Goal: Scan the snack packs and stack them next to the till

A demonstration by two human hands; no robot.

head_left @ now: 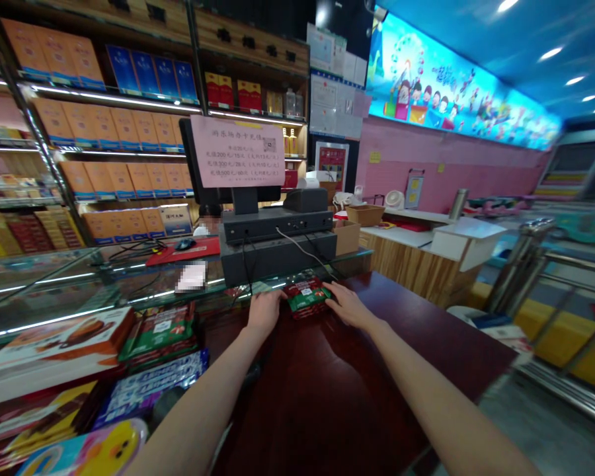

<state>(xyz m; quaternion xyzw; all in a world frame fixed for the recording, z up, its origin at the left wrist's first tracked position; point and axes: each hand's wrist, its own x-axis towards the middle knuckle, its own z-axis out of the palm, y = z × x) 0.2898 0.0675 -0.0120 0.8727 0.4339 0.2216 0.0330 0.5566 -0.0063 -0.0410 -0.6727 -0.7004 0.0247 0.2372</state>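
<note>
A small stack of red-and-green snack packets (306, 297) lies on the dark red tabletop (337, 390), close to the glass counter. My left hand (265, 312) is closed against its left side, thumb at the packet edge. On the opposite side, my right hand (348, 305) grips the right edge with its fingers. The stack is held between both hands. Similar red-and-green packets (162, 328) are piled at the left, beside an orange-and-white box (59, 347) and blue-and-white packets (153, 383).
A dark grey register (277, 228) and a monitor with a pink paper sign (238, 152) stand behind the stack. Yellow and brown packets (39, 423) and a duck-printed item (94, 449) lie at lower left. A metal railing (565, 264) stands at right. A person is partly visible behind the counter.
</note>
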